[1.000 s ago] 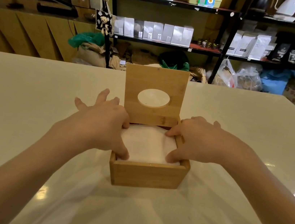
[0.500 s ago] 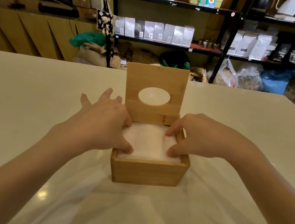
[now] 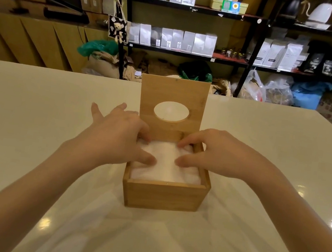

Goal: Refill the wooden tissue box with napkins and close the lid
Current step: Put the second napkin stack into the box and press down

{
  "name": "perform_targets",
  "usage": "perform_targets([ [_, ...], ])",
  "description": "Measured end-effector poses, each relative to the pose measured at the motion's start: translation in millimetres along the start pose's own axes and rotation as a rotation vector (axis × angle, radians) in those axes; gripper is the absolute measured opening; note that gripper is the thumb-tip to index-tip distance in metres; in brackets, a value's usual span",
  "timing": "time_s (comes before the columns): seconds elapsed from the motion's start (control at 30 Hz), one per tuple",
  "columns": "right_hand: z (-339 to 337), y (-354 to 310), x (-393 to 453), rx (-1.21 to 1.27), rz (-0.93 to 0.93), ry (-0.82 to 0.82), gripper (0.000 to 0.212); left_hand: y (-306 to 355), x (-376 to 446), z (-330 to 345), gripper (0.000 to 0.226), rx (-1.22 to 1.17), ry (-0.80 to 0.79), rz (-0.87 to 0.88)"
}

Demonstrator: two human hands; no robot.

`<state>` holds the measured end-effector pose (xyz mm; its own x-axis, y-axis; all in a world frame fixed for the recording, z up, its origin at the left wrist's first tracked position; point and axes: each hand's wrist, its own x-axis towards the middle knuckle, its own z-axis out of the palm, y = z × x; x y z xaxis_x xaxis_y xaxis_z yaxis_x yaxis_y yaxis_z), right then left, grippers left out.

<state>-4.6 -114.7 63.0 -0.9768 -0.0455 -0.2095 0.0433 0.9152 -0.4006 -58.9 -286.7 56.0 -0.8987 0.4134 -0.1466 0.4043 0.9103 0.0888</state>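
Note:
A square wooden tissue box point(image 3: 162, 196) stands on the white table in front of me. Its hinged lid point(image 3: 174, 92), with an oval hole, stands upright at the back. White napkins point(image 3: 165, 166) fill the box almost to the rim, their surface rumpled. My left hand point(image 3: 120, 138) lies over the left wall, thumb and fingertips pressing on the napkins. My right hand point(image 3: 217, 152) mirrors it over the right wall, thumb and forefinger on the stack. Neither hand grips anything.
The white table point(image 3: 32, 128) runs wide on both sides, its far edge behind the box. Beyond it stand black shelves point(image 3: 184, 51) of bags and jars, with sacks and plastic bags on the floor.
Both thumbs have slid inward from the box's sides toward the middle of the napkins, which now look more rumpled and pressed down. The lid has not moved.

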Motion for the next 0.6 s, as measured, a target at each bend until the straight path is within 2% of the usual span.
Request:
perform_targets([
  [0.1, 13.5, 2.6, 4.3, 0.159, -0.003, 0.16, 0.032, 6.2, -1.0, 6.7, 0.047, -0.079, 0.094, -0.006],
  [0.2, 30.1, 2.9, 7.4, 0.167, 0.029, 0.257, 0.029, 9.9, -1.8, 16.5, 0.052, -0.061, 0.145, -0.02],
  [0.43, 39.3, -0.6, 6.0, -0.01, 0.102, 0.255, 0.038, 15.0, -3.1, 26.5, 0.05, 0.003, 0.159, -0.057],
  [0.6, 37.8, 4.2, 7.3, 0.001, 0.086, 0.253, 0.03, 12.8, -2.4, 27.2, 0.047, -0.007, 0.101, -0.045],
])
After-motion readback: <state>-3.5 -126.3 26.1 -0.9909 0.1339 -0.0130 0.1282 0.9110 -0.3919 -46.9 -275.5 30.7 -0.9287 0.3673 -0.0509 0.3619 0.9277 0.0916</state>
